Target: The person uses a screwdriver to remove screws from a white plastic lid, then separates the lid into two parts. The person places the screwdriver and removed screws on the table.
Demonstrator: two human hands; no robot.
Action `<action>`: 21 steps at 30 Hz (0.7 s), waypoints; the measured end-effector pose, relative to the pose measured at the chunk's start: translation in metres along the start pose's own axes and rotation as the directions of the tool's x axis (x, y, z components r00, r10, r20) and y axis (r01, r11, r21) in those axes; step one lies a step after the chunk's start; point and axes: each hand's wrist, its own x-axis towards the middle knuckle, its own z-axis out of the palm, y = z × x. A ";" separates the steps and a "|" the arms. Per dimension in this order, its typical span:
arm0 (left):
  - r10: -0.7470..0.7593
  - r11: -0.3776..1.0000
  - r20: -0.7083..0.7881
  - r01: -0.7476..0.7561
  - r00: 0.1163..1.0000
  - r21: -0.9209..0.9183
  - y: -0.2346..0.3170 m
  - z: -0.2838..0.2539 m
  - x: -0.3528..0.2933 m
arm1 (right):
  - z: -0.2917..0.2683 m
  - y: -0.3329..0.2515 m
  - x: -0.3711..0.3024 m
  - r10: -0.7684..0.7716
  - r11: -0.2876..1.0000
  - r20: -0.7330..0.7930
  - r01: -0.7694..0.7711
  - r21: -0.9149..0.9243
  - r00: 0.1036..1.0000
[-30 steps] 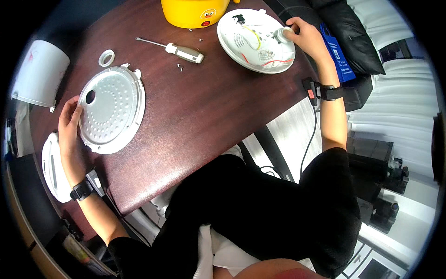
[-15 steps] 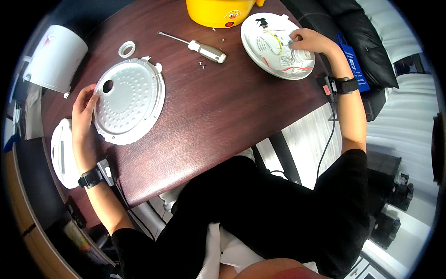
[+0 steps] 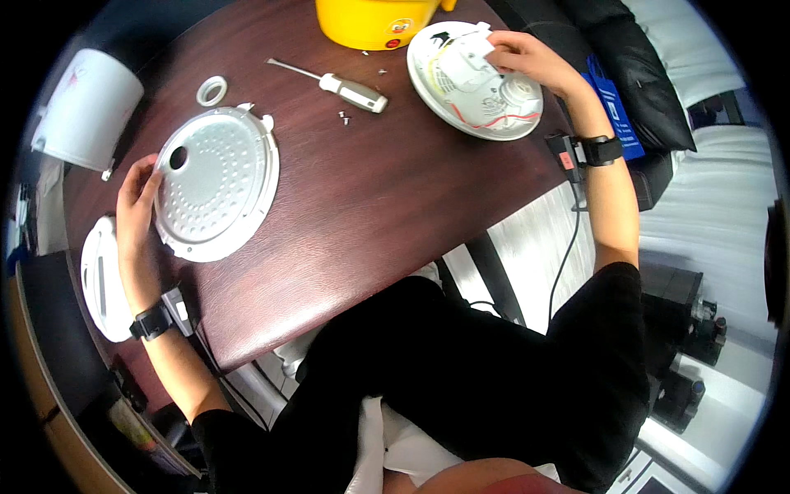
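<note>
My left hand (image 3: 138, 193) is closed at the left rim of a round, dimpled silver-grey lid plate (image 3: 210, 202), which lies on the table and has one dark round hole. At the far right, a shallow white round housing (image 3: 485, 119) holds red and yellow wires and a white cylindrical fitting (image 3: 518, 89). Over it, my right hand (image 3: 527, 62) pinches a white plastic piece (image 3: 465, 66) by its upper right end. That piece is tilted and covers part of the wiring. My fingers partly hide its edge.
A screwdriver (image 3: 354, 92) and several small screws (image 3: 344, 117) lie mid-table. Beyond them stands a yellow pot (image 3: 370, 23). A white ring (image 3: 211, 90), a white cylindrical container (image 3: 89, 107) and a white oval part (image 3: 104, 280) are at left. Cables trail from both wrists.
My right hand has raised the white plastic piece within the housing, and it now shows above the wires. The left hand stays at the lid plate's rim. The whole view has shifted slightly.
</note>
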 end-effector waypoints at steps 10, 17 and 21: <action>0.022 0.998 0.038 -0.024 0.999 0.053 -0.020 -0.015 0.009 | -0.015 0.001 -0.007 -0.038 0.939 -0.073 0.011 -0.344 0.997; 0.006 1.000 0.020 -0.006 1.000 -0.010 -0.013 -0.009 0.005 | 0.006 -0.009 -0.024 0.105 0.763 0.000 -0.080 -0.641 0.995; 0.005 1.000 -0.002 -0.005 1.000 0.022 -0.003 -0.004 0.001 | 0.013 -0.007 -0.023 0.142 0.695 -0.035 -0.125 -0.708 0.989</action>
